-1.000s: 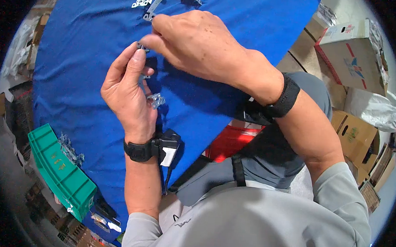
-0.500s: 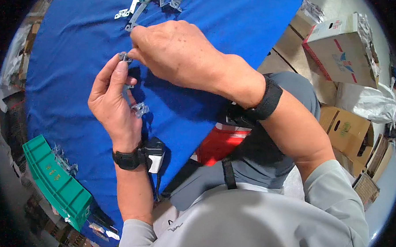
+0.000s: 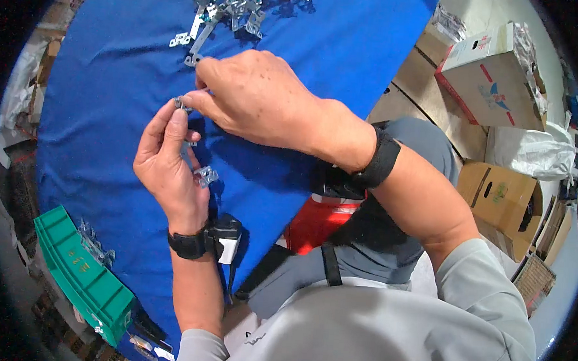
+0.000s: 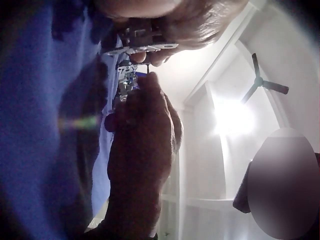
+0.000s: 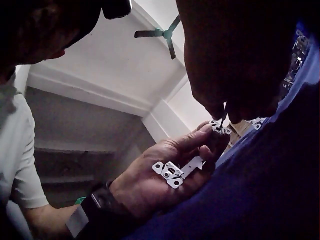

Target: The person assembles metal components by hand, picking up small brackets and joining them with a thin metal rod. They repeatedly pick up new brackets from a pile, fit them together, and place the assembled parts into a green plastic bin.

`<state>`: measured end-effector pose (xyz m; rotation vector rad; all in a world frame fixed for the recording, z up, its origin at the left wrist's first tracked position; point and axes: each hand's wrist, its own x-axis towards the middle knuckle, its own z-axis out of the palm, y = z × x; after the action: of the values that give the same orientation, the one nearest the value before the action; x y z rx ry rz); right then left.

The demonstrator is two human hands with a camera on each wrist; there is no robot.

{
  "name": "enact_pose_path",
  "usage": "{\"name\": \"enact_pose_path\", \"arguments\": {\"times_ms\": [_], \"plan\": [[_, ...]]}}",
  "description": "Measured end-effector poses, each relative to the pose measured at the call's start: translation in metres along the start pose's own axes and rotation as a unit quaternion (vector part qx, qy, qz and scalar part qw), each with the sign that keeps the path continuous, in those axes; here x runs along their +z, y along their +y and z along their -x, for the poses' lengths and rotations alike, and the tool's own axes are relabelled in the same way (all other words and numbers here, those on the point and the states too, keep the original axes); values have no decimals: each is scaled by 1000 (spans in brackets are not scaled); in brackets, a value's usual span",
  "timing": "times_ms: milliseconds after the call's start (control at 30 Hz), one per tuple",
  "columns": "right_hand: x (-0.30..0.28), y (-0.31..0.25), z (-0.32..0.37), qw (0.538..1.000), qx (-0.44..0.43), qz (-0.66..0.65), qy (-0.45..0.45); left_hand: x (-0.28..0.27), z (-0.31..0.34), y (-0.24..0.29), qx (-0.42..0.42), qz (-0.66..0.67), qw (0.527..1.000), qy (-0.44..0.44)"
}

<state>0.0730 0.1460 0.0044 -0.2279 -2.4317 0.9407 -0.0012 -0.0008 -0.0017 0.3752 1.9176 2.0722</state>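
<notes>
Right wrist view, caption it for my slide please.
Left hand holds a metal bracket while the shadowed right hand pinches a thin rod beneath a ceiling fan.

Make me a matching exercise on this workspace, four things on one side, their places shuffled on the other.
1. silver metal bracket with holes
2. green plastic bin
3. jumbled silver metal parts
4. pale, red-striped cardboard box

A. lower left, head view
B. right of blue cloth, head view
C. in the left hand
D. top of head view, on blue cloth

Pairs: 1-C, 2-A, 3-D, 4-B
</notes>
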Motion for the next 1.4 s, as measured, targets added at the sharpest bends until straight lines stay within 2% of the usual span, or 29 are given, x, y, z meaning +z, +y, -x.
{"name": "enact_pose_path", "arguments": {"times_ms": [33,100,267,333,367,467,600,667,733,767,833,967,1033,1067,1167,1233,1267,1333,1400], "plan": [[-1,0,-1,1000,-3,3,3,-1,1,1,-13,-10,1000,-1],[-2,1,-1,997,26,43,-60,1,3,3,-27,-15,1000,-5],[3,1,0,999,-17,-32,38,4,4,5,-39,-17,999,2],[-8,-5,1,999,37,14,-36,5,6,8,-38,-14,999,-3],[-8,-4,1,997,27,44,-55,5,5,6,-29,-1,1000,-10],[-1,-1,2,1000,9,-3,-12,5,5,4,-28,-8,1000,-3],[1,-1,2,999,5,-47,0,4,4,4,-28,3,1000,-2],[-7,-4,2,999,17,-32,-12,3,4,3,-24,10,1000,-11],[-15,-8,-1,991,61,31,-115,4,4,2,-21,3,1000,-9],[-12,-6,-1,991,60,31,-113,4,4,3,-22,5,1000,-8],[-2,-1,0,999,4,-43,-15,2,3,2,-21,2,1000,-9],[-1,0,2,999,-3,-52,-1,3,4,3,-22,16,1000,-5],[-9,-4,1,997,23,5,-74,2,4,3,-25,15,1000,-6],[-9,-4,1,997,24,5,-73,2,4,3,-29,15,999,-7],[-4,-3,1,998,28,-5,-54,4,5,4,-32,16,999,-1],[1,-1,0,997,-19,-57,40,4,4,4,-27,18,999,-2],[1,0,2,997,-19,-57,41,4,4,3,-24,20,1000,-2],[-8,-3,1,998,34,-13,-57,2,3,0,-24,19,1000,-4],[-12,-6,0,997,41,-2,-71,1,3,0,-22,16,1000,-5]]}}
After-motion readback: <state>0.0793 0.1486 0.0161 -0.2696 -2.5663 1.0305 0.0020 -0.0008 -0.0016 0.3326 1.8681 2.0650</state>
